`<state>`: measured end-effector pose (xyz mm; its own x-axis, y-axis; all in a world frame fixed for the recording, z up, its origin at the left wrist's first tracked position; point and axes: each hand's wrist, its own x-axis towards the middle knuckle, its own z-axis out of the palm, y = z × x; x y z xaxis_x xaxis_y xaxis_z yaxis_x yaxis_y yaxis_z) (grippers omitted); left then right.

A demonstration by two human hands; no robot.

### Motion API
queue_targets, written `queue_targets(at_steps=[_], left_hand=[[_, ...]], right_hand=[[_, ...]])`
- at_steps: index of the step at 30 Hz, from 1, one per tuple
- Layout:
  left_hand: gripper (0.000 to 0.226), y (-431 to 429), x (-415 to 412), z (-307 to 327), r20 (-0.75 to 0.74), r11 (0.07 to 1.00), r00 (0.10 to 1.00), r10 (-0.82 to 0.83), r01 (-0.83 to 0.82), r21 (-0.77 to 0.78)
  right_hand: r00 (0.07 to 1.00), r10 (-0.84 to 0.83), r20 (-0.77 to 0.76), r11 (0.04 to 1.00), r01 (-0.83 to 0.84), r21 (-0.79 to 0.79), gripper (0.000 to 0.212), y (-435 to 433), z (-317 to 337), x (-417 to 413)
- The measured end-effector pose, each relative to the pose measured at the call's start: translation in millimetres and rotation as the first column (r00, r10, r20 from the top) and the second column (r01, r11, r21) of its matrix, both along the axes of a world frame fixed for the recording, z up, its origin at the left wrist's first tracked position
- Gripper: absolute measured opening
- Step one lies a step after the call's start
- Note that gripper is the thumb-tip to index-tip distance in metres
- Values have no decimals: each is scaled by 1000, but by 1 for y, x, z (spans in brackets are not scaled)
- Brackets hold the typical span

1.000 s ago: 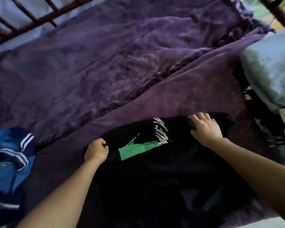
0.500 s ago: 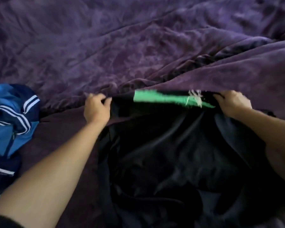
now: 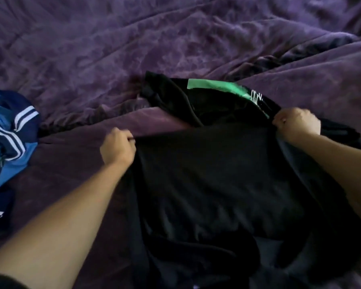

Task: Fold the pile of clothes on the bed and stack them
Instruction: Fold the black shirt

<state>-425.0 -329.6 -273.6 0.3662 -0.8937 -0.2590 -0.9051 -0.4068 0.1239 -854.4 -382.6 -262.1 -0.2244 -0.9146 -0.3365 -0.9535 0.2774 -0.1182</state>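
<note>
A black T-shirt [image 3: 217, 180] with a green and white print lies spread on the purple blanket in front of me. My left hand [image 3: 117, 147] is closed on its left edge. My right hand [image 3: 297, 124] is closed on its right edge, a little farther away. Between my hands the cloth forms a straight fold line. Beyond that line the printed part of the shirt [image 3: 213, 88] is flipped away from me, with a sleeve sticking out at the left.
A crumpled purple blanket [image 3: 133, 49] covers the whole bed. A blue garment with white stripes [image 3: 10, 138] lies bunched at the left edge. More dark cloth [image 3: 196, 257] is heaped near the bottom of the view.
My hands have taken hold of the shirt's edges, lifted them and turned the cloth over. The green print has gone from the near side to the far side of the fold.
</note>
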Motion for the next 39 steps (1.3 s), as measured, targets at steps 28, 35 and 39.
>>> queue_targets(at_steps=[28,35,39], left_hand=[[13,260,-48,26,-345,924,862,371,-307,228],[18,357,30,48,-110,901,894,434,-431,46],[17,381,11,56,-197,938,933,300,-326,-119]], right_hand=[[874,-475,100,861,439,257,54,359,4,-21],[952,-294,87,956,294,15,36,389,32,-27],[942,303,144,924,-253,-286,28,414,45,19]])
